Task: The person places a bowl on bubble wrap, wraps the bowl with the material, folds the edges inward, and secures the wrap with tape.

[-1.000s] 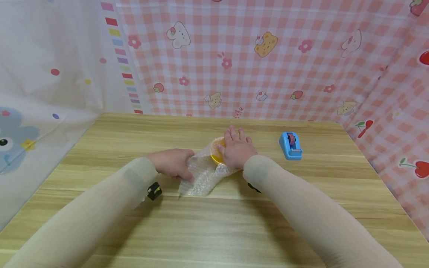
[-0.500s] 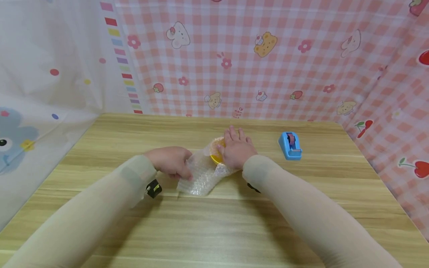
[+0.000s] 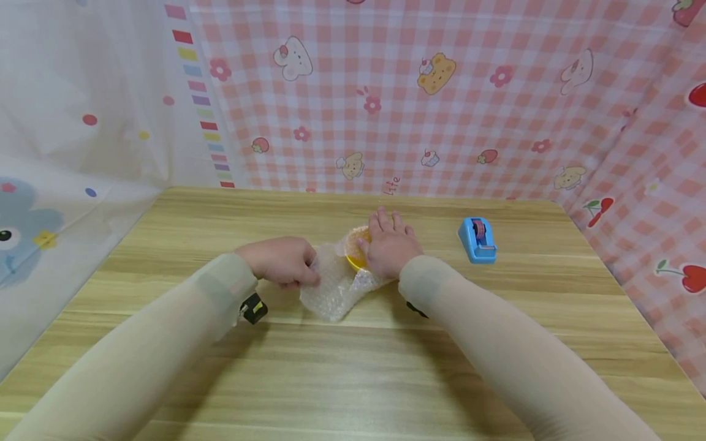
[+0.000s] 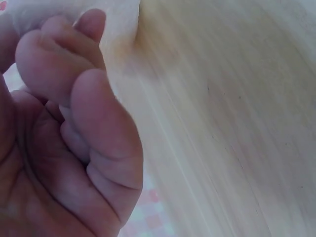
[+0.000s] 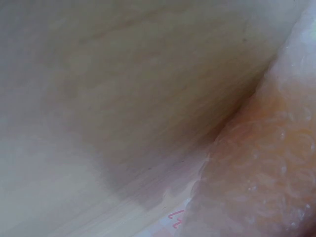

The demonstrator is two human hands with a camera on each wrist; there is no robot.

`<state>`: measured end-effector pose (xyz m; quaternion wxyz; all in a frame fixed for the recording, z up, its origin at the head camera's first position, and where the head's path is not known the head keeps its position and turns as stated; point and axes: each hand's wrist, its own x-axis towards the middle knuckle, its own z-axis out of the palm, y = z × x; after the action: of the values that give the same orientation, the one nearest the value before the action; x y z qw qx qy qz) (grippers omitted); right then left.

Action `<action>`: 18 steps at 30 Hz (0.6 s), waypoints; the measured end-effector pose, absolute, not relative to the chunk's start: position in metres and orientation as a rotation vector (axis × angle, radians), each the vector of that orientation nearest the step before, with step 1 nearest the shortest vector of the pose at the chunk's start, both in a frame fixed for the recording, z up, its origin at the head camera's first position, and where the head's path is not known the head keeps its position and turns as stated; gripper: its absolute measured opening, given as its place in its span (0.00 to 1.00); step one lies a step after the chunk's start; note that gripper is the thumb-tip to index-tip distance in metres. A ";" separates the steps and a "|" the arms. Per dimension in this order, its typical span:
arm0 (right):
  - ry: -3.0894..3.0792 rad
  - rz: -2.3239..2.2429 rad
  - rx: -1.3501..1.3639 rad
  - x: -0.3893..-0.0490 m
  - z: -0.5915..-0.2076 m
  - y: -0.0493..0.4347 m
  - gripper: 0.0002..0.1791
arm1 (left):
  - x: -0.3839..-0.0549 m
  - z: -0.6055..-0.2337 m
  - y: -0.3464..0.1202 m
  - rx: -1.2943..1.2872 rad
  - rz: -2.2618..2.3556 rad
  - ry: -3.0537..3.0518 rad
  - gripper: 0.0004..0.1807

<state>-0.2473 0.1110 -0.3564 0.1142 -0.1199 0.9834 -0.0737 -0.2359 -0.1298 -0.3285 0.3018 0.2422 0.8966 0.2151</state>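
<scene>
A sheet of clear bubble wrap point(image 3: 329, 293) lies around a round yellow-orange object point(image 3: 356, 261) in the middle of the table. Its exact kind is hidden by the wrap and my right hand. My left hand point(image 3: 280, 260) pinches the wrap's left edge between thumb and curled fingers. In the left wrist view those curled fingers point(image 4: 106, 118) show, with a bit of wrap at the top. Flat on the wrapped object rests my right hand point(image 3: 391, 246), its fingers straight and pointing away from me. The right wrist view shows orange through the bubbles of the wrap.
A blue tape dispenser point(image 3: 478, 241) with a pink roll stands to the right on the wooden table point(image 3: 353, 380). A pink checked cloth point(image 3: 397, 122) hangs behind the table, and a white patterned one point(image 3: 110, 73) hangs on the left.
My left hand has shifted slightly back and tightened on the wrap's edge. The wrap's near left corner has drawn inward. My right hand stays in place.
</scene>
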 end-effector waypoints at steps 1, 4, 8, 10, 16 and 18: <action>2.882 -0.216 -0.351 -0.247 -0.356 0.111 0.43 | -0.236 -0.328 -0.129 0.648 0.581 2.376 0.13; 2.883 -0.214 -0.353 -0.247 -0.357 0.111 0.43 | -0.236 -0.328 -0.128 0.644 0.625 2.373 0.11; 2.884 -0.212 -0.357 -0.247 -0.357 0.111 0.43 | -0.236 -0.328 -0.125 0.637 0.658 2.388 0.10; 2.886 -0.210 -0.358 -0.247 -0.357 0.111 0.43 | -0.236 -0.327 -0.124 0.627 0.672 2.399 0.10; 2.890 -0.218 -0.356 -0.247 -0.358 0.111 0.43 | -0.236 -0.325 -0.121 0.582 0.725 2.418 0.11; 2.889 -0.223 -0.353 -0.248 -0.358 0.111 0.43 | -0.235 -0.324 -0.120 0.574 0.743 2.423 0.12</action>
<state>-0.2477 0.1106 -0.3580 0.1112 -0.1202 0.9836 -0.0760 -0.2349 -0.1201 -0.3238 0.2681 0.2128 0.8983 0.2754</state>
